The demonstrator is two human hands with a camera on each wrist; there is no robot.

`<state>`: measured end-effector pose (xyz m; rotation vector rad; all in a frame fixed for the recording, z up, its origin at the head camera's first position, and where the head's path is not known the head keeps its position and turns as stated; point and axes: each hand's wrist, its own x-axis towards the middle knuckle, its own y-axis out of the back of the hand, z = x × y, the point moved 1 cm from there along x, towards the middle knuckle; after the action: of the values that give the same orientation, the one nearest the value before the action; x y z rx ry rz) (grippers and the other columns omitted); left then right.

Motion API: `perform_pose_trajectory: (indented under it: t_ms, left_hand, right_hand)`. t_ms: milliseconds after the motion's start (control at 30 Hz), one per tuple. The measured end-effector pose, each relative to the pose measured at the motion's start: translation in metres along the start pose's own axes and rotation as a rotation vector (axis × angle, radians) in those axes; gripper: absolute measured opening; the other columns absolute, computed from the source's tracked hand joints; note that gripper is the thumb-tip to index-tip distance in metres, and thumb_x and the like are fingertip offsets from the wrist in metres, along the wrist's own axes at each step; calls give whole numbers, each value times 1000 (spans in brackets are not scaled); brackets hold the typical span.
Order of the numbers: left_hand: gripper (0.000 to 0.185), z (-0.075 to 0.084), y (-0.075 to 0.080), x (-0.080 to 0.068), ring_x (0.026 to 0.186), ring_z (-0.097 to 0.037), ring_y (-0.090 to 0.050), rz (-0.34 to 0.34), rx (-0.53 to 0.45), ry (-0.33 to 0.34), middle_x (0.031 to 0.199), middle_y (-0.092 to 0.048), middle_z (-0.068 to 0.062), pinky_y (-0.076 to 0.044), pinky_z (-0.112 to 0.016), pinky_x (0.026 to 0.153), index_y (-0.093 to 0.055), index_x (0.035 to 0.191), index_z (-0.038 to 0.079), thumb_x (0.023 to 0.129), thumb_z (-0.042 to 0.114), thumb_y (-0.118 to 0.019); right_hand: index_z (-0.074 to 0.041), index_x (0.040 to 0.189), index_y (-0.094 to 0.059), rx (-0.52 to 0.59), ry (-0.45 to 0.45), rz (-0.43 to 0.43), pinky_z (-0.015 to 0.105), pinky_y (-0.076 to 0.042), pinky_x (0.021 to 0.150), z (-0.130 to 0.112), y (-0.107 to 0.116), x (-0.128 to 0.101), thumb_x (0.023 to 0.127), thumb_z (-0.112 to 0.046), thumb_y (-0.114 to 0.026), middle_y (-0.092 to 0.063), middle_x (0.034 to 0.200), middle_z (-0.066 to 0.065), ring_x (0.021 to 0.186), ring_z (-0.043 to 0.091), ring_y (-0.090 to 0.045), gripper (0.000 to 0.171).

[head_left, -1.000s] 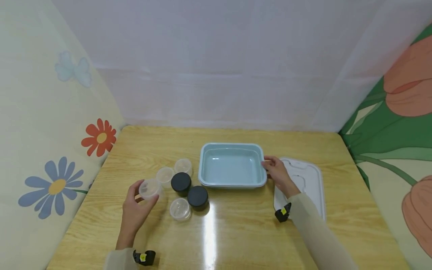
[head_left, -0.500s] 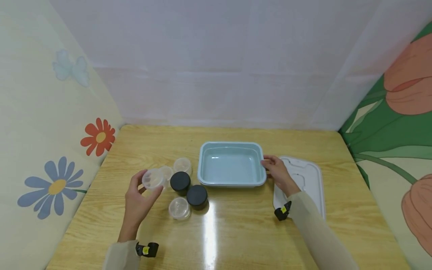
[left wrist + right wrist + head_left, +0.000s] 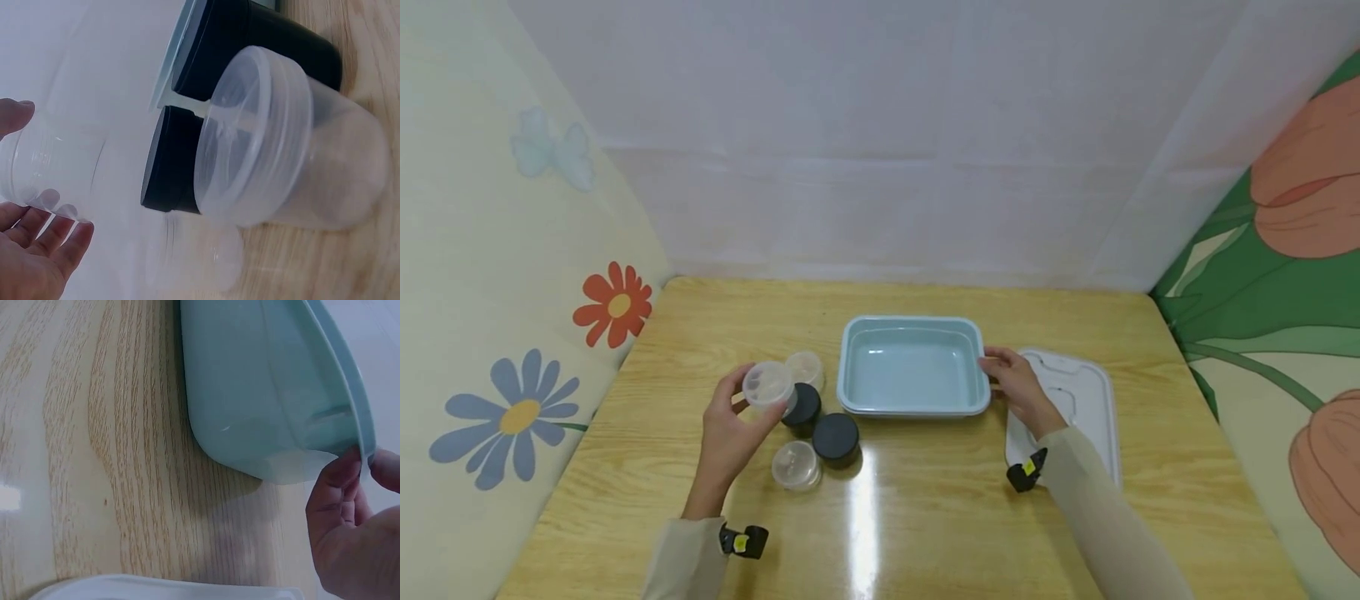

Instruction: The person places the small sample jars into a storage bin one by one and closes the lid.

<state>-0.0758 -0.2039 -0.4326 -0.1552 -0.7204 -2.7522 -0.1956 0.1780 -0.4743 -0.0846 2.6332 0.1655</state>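
My left hand (image 3: 733, 429) holds a clear plastic jar (image 3: 769, 383) between thumb and fingers, raised over the left side of the table. In the left wrist view the thumb is on one side of that jar (image 3: 56, 165) and the fingertips are on the other. Close by stand two black-lidded jars (image 3: 837, 437) and other clear jars (image 3: 797, 465); one that stood behind is now hidden by the held jar. With fingers and thumb, my right hand (image 3: 1018, 387) pinches the right rim of a light blue rectangular tub (image 3: 913, 411), which sits on the table.
A white lid (image 3: 1097, 417) lies on the wooden table (image 3: 940, 517) at the right, partly under my right forearm in the head view. Flowered cloth (image 3: 512, 317) hangs at the left and right, and a pale sheet (image 3: 880, 167) hangs behind.
My left hand has carried the clear jar right and away from me, over the spot of another clear jar. The right hand keeps its pinch on the tub, which stays in place.
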Motion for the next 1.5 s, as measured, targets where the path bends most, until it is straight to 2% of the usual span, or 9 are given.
perform_pose_trajectory:
  t_ms: [167,367,433,633,867,1033,1333,1500]
  left_hand:
    - [65,7,-9,4,112,-19,-48,-29,-38,0,129,-52,-14,-42,-16,88,-46,133,1,77,7,-77]
    - [65,18,-22,14,112,-22,-47,-63,-87,7,127,-52,-14,-45,-42,96,-45,133,2,77,8,-77]
    - [65,22,-27,17,113,-25,-47,-72,-115,5,126,-51,-15,-44,-46,97,-44,133,2,77,8,-77]
    - [65,35,-41,31,115,-27,-46,-89,-172,-20,127,-50,-15,-43,-46,99,-43,133,2,78,9,-77]
    - [68,47,-60,47,114,-29,-45,-151,-179,-36,128,-48,-17,-43,-49,100,-40,134,1,77,8,-76]
    - [67,54,-76,55,114,-29,-46,-199,-193,-56,126,-49,-16,-43,-50,99,-41,133,2,77,10,-77]
    - [67,65,-106,62,115,-32,-45,-270,-285,-16,126,-48,-19,-43,-50,100,-39,133,-1,77,7,-76]
    - [66,69,-124,65,116,-31,-47,-324,-260,1,127,-48,-17,-43,-49,100,-39,133,2,79,11,-75]
  right_hand:
    - [-7,140,-42,24,-9,5,23,-48,68,0,0,-1,98,-18,-53,-57,122,10,82,8,-58,45]
    - [-8,139,-44,37,-22,16,23,-47,67,-2,-2,-2,98,-17,-53,-56,127,11,85,9,-56,43]
    - [-8,139,-44,41,-21,18,23,-47,67,-2,-1,-2,98,-17,-53,-55,128,12,86,10,-55,43]
    - [-7,139,-43,50,-6,13,22,-47,64,-2,1,-2,98,-17,-52,-54,129,13,86,10,-55,43]
    - [-6,137,-44,65,-2,21,23,-46,64,-1,-2,2,97,-14,-54,-57,120,10,84,9,-55,42]
    - [-7,136,-45,55,-6,40,23,-46,64,1,-4,3,97,-14,-53,-56,123,11,86,11,-55,41]
    - [-7,135,-46,45,-1,40,22,-47,62,3,-3,3,97,-15,-53,-60,117,7,85,11,-56,40]
    - [-7,136,-46,40,-9,46,22,-47,64,2,-3,2,97,-16,-54,-58,123,10,89,12,-55,41]
